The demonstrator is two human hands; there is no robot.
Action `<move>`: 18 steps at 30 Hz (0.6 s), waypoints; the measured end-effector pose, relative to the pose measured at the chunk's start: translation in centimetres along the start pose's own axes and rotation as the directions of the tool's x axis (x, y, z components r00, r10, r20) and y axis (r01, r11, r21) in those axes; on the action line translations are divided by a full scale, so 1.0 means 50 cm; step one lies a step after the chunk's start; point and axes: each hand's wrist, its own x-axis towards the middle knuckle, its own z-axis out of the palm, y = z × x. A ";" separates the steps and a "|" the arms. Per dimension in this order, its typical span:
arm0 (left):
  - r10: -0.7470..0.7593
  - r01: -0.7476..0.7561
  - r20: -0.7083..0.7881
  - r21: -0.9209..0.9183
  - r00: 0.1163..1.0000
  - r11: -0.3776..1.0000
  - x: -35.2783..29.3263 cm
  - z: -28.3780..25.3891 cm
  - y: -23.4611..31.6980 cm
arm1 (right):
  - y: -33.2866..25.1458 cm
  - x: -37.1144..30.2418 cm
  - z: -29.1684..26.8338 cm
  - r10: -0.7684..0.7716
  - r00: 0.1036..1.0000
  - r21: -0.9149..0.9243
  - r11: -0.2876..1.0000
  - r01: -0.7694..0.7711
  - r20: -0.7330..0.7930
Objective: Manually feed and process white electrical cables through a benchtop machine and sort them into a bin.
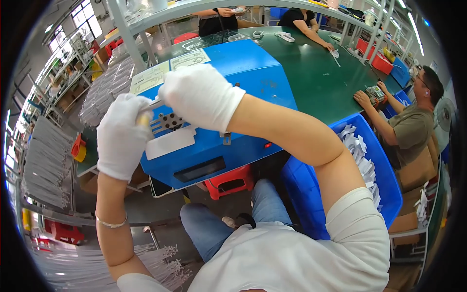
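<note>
Left hand (121, 138): curled at machine (243, 150); pinch, cannot tell.
Right hand (202, 95): curled, grip hidden, blocking machine's top.
Bin (307, 202): white strips (359, 152) inside.
Stool (229, 181): below.

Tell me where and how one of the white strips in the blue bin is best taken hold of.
Probably by a loose end of an uppermost white strip, pinched from above by the right hand. The blue bin is open-topped and sits at the person's right, its walls likely hindering a sideways approach; the strips lie jumbled, some ends sticking out.
</note>
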 end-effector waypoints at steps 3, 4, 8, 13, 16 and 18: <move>-0.005 0.002 -0.095 -0.031 0.995 1.000 0.000 0.012 -0.009 | 0.013 0.003 -0.007 0.040 0.997 0.082 0.996 -0.046 0.074; -0.014 0.012 -0.093 -0.019 0.996 1.000 -0.001 0.011 -0.011 | 0.019 0.008 -0.010 0.093 0.982 0.165 0.979 -0.119 0.162; 0.044 -0.045 -0.100 -0.010 0.994 0.999 -0.003 0.017 -0.017 | 0.076 0.040 0.030 0.175 0.866 0.580 0.679 -0.450 0.468; 0.079 -0.081 -0.107 -0.009 0.991 0.997 -0.010 0.018 -0.033 | 0.033 0.042 0.010 0.252 0.803 0.756 0.274 -0.594 0.540; 0.108 -0.105 -0.147 0.029 0.983 0.994 -0.012 0.021 -0.041 | 0.023 0.036 0.010 0.251 0.881 0.841 0.280 -0.462 0.401; 0.049 -0.037 -0.177 0.067 0.983 0.997 -0.004 0.024 -0.040 | 0.026 0.035 0.017 0.221 0.921 0.780 0.491 -0.388 0.319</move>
